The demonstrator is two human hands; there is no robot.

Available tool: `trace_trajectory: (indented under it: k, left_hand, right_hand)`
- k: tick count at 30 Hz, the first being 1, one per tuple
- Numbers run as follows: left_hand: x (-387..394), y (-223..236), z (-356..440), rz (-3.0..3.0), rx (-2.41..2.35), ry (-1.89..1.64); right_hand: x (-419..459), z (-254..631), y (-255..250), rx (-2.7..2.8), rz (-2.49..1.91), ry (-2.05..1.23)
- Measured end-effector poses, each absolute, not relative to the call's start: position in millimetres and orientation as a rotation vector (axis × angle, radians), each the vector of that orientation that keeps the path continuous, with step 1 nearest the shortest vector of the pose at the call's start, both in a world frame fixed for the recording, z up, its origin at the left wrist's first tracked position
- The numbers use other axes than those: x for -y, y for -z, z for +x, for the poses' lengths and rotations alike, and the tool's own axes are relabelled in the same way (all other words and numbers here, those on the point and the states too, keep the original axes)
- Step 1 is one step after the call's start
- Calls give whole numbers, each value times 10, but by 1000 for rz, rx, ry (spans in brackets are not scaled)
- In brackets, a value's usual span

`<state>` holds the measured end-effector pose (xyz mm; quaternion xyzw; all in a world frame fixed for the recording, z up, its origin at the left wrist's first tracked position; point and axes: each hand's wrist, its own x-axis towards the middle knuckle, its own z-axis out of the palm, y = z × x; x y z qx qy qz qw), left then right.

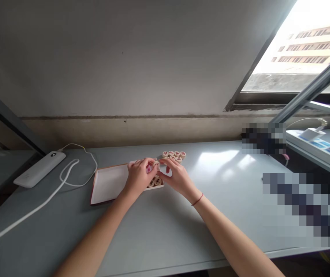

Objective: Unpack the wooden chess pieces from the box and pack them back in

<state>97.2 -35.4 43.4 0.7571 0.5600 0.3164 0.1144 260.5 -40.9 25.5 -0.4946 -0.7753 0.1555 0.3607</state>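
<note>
A white-lined box (156,187) holds round wooden Chinese chess pieces (157,181) with dark characters. My left hand (140,175) is over the box, thumb and fingers closed around a Chinese chess piece (156,163). From the other side, my right hand (180,177) reaches in with thumb and index finger curved but apart. Its fingertips are close to the same piece; whether they touch it I cannot tell. Just behind my right hand, several pieces with red characters (176,154) stand in rows on the table. My hands hide much of the box's inside.
The shallow box lid (107,185) lies inside-up left of the box. A white power bank (40,169) and a looped white cable (49,198) occupy the left of the grey table (159,238). Blurred-out items are at right; a wall is behind.
</note>
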Motion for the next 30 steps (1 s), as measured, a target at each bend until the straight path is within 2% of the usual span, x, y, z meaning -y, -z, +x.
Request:
trace_trajectory:
  k: [3, 7, 12, 16, 22, 27, 30]
  left_hand:
    - [415, -482, 990, 2116, -1442, -1043]
    - [434, -493, 996, 1943, -1417, -1110]
    - [367, -424, 950, 1829, -1398, -1238]
    - [320, -365, 935, 1768, -1373, -1280]
    - [314, -348, 951, 1736, -1397, -1250]
    - [361, -395, 958, 1928, -1417, -1139]
    - [412, -419, 978, 2164, -1403, -1073]
  right_hand:
    - [426, 2584, -275, 1995, -1231, -359]
    - [361, 2742, -334, 1930, -1236, -271]
    - [172, 3263, -370, 1710, -1552, -174]
    - [128, 3464, -313, 1689, -1815, -266]
    - [155, 3398, -267, 1860, -1907, -315]
    - [139, 3375, -276, 1896, -1850, -241]
    - [213, 3182, -335, 1890, -1592, -307]
